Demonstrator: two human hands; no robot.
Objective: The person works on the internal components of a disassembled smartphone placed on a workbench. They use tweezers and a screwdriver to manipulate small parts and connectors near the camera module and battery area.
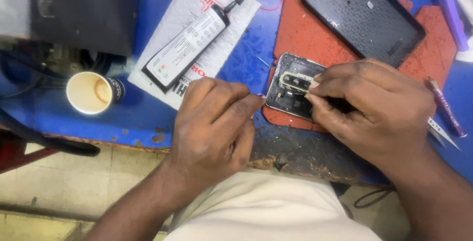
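Observation:
An opened phone [289, 81] with its insides showing lies on a red mat [305, 34] on the blue bench. My right hand [374, 105] covers most of it, with thumb and forefinger pinching a small pale camera-frame part [295, 81] on the phone's top end. My left hand [214, 128] is closed just left of the phone and pinches a small thin tool whose purple tip [261, 95] pokes out near the phone's edge. The phone's dark patterned back cover [364, 17] lies further back on the mat.
A black-and-white glue tube [192, 46] rests on a white padded envelope [197, 4] at the back left. An empty paper cup [91, 92] stands at the left. Tweezers [443, 132] and a purple-handled tool [446, 105] lie at the right. The bench's worn front edge [295, 162] is close to my body.

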